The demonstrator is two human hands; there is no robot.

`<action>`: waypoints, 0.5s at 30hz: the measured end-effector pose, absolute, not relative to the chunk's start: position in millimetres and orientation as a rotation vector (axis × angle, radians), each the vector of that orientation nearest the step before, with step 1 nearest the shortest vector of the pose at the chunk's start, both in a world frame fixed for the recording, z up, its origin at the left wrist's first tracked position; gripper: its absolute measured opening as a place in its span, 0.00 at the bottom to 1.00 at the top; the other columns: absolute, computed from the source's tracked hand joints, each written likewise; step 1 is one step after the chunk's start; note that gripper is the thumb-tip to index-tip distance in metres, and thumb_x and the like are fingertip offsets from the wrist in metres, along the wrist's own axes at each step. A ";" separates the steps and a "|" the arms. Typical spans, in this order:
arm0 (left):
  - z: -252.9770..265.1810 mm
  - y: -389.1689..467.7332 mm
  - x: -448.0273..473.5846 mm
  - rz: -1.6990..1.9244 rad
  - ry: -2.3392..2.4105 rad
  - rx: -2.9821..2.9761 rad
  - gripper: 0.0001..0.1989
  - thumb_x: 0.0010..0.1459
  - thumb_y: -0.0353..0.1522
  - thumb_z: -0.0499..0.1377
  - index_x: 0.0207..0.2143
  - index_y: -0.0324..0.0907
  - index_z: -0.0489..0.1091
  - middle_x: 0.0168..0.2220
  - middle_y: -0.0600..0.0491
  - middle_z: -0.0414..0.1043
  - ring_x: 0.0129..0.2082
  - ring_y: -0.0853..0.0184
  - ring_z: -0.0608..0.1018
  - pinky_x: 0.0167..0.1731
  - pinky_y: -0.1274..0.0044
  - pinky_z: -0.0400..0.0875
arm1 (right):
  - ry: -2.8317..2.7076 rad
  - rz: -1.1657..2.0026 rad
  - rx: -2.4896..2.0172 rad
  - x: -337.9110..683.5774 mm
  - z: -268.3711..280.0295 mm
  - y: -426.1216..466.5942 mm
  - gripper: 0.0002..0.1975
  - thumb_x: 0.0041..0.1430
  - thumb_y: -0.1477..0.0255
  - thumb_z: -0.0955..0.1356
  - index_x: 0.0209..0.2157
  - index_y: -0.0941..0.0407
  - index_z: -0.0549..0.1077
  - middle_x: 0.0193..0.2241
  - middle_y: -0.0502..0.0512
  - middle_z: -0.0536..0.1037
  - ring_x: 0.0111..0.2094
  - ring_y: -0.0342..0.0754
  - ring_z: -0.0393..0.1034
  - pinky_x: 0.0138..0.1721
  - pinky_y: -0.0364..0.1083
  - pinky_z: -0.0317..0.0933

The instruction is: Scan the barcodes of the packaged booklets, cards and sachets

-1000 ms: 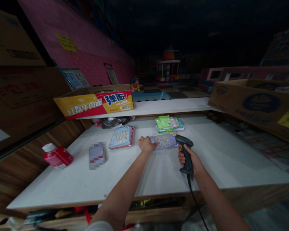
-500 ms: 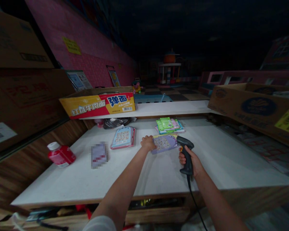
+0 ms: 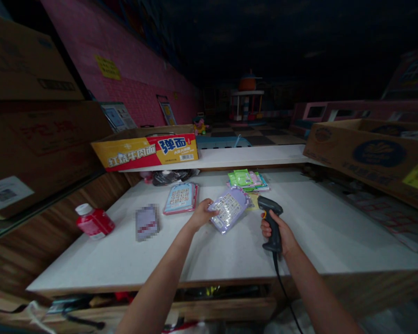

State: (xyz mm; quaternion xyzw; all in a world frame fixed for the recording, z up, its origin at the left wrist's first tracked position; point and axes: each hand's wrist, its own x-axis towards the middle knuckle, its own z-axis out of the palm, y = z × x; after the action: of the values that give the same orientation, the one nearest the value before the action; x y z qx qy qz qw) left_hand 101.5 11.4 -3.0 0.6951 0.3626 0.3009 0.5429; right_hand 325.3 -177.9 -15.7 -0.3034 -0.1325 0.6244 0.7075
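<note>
My left hand [image 3: 202, 214] pinches the left edge of a purple plastic-wrapped packet [image 3: 229, 208] printed with a grid of small pictures. The packet is tilted and lifted at least partly off the table. Closed around the handle of a black barcode scanner [image 3: 273, 227] is my right hand [image 3: 282, 232]; the scanner's head points left, and its cable hangs over the table edge. A yellow packet [image 3: 253, 202] lies between the purple packet and the scanner. Behind them is a pile of green and pink packets [image 3: 245, 178]. Left of my left hand lies a stack of blue and red packets [image 3: 181, 198].
On the left of the white table [image 3: 114, 260] are a red bottle [image 3: 94, 221] and a blurred-out item [image 3: 147, 222]. A yellow-red carton [image 3: 146, 152] stands on the raised ledge [image 3: 251, 154]. Another cardboard box [image 3: 362, 144] is at right. Brown cartons [image 3: 38, 153] rise at far left.
My left hand has drawn the purple packet leftward and toward me, tilting it and uncovering the yellow packet. The scanner stays nearly in place in my right hand. The view has shifted slightly.
</note>
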 end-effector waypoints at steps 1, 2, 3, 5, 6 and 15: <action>-8.7 7.0 98.1 0.846 0.866 1.596 0.23 0.39 0.43 0.68 0.34 0.42 0.63 0.27 0.57 0.70 0.25 0.69 0.73 0.24 0.78 0.68 | -0.301 1.389 -0.676 325.2 -15.9 -177.9 0.15 0.49 0.63 0.75 0.31 0.56 0.70 0.18 0.45 0.64 0.16 0.37 0.56 0.15 0.36 0.55; -14.6 3.0 96.1 0.981 0.882 1.550 0.23 0.41 0.43 0.67 0.34 0.42 0.62 0.29 0.56 0.70 0.26 0.68 0.74 0.26 0.77 0.70 | -0.309 1.392 -0.681 325.2 -16.0 -178.0 0.15 0.49 0.63 0.75 0.31 0.56 0.70 0.18 0.44 0.64 0.16 0.37 0.55 0.15 0.35 0.55; -20.3 -0.5 95.3 1.101 0.902 1.513 0.21 0.43 0.43 0.65 0.35 0.42 0.61 0.31 0.55 0.71 0.29 0.67 0.75 0.28 0.76 0.71 | -0.316 1.393 -0.685 325.2 -16.2 -178.2 0.15 0.49 0.62 0.75 0.31 0.56 0.69 0.18 0.44 0.64 0.16 0.36 0.55 0.15 0.35 0.54; -29.7 -5.4 96.0 1.269 0.940 1.480 0.19 0.47 0.41 0.64 0.36 0.42 0.61 0.34 0.52 0.72 0.33 0.65 0.76 0.32 0.73 0.73 | -0.321 1.392 -0.689 325.7 -16.5 -179.1 0.15 0.48 0.62 0.75 0.31 0.56 0.70 0.17 0.44 0.64 0.16 0.36 0.55 0.15 0.35 0.54; -32.7 -6.7 96.7 1.312 0.957 1.485 0.17 0.48 0.40 0.63 0.36 0.42 0.61 0.35 0.51 0.73 0.34 0.65 0.77 0.34 0.72 0.73 | -0.322 1.391 -0.691 325.9 -16.6 -179.8 0.15 0.48 0.63 0.75 0.31 0.56 0.70 0.17 0.44 0.64 0.15 0.36 0.55 0.15 0.35 0.54; -28.7 -8.4 92.0 1.481 1.129 1.612 0.11 0.54 0.35 0.58 0.38 0.43 0.60 0.38 0.49 0.73 0.40 0.63 0.77 0.43 0.70 0.72 | -0.449 1.270 -1.064 294.7 -4.8 -177.4 0.18 0.48 0.58 0.74 0.32 0.56 0.70 0.15 0.46 0.67 0.13 0.38 0.58 0.12 0.37 0.53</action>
State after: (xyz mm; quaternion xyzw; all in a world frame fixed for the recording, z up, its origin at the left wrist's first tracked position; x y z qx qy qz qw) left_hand 92.0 -8.4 -28.7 0.6173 0.4321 0.5670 0.3328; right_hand 294.7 -177.4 -4.8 -0.4689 -0.1979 0.5598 0.6538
